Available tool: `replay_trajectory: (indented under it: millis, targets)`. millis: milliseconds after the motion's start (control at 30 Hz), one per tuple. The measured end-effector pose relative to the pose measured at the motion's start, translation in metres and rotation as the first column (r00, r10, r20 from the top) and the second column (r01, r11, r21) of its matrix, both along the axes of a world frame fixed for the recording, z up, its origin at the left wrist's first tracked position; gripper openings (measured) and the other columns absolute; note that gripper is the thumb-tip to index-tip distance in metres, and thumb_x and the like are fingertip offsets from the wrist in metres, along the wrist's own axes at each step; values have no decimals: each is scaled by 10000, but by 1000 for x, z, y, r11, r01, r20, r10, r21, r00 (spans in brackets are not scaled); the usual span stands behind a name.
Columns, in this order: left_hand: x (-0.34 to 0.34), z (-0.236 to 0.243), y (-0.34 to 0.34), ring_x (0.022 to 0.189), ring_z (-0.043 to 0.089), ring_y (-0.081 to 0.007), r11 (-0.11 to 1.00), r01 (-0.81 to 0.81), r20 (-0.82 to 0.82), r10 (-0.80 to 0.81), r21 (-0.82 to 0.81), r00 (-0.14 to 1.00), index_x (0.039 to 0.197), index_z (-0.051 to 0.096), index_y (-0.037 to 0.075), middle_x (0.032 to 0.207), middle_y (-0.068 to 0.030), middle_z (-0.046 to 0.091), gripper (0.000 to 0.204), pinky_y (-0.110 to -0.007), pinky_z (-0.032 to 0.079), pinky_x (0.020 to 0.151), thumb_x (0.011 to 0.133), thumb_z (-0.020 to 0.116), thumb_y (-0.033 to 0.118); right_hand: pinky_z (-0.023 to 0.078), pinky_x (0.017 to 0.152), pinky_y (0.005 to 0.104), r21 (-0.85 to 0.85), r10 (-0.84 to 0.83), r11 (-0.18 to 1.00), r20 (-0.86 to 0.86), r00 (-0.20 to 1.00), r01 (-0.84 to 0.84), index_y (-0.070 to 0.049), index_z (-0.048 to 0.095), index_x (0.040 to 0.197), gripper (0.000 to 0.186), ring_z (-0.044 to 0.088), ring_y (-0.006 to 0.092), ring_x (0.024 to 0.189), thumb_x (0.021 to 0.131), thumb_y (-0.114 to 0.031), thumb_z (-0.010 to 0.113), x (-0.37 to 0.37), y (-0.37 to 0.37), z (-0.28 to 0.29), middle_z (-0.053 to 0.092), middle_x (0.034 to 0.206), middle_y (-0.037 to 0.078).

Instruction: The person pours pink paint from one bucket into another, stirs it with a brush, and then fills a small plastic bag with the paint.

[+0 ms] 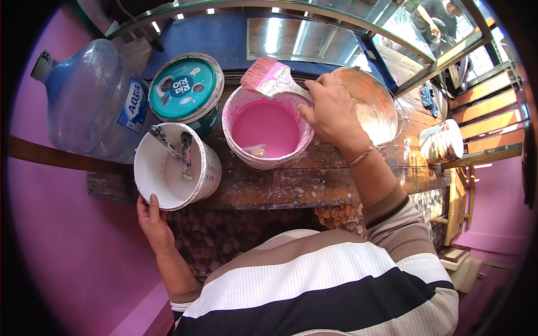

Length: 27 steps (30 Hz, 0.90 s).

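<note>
My right hand [336, 115] is closed around the handle of a wide paintbrush [274, 79]. Its pink-stained bristles point up and left, above the far rim of a white bucket [232, 143] of pink paint [266, 126]. Something small and pale shows at the paint's near edge. At the lower left, my left hand [157, 227] grips a second white bucket [208, 176] by its near side, some fingers hidden behind it. That bucket leans toward me, with two paint-crusted, dark-handled tools [186, 154] inside; their working ends are hard to make out.
A large clear water jug [89, 106] and a teal-lidded paint tub [188, 87] stand left on the worn wooden bench [314, 187]. Right of the brush is a round pan [384, 103] with whitish residue; farther right, a stained small bucket [443, 141]. Glass-panelled framing [386, 33] stands behind.
</note>
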<state>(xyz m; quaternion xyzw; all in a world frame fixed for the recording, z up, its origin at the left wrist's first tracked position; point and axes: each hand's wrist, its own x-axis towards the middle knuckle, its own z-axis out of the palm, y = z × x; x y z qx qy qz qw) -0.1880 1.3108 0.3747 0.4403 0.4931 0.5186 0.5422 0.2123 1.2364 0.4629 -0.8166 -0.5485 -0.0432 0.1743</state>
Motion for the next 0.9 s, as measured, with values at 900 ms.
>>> replay_trajectory:
  millis: [900]
  targets:
    - [144, 30, -75, 880, 613, -113, 567, 764, -13, -805, -307, 593, 1177, 555, -12, 1047, -82, 626, 235, -254, 507, 816, 971, 580, 98, 405, 589, 194, 102, -439, 617, -779, 448, 781, 0, 674, 824, 221, 509, 41, 649, 833, -200, 769, 128, -215, -49, 592, 710, -11]
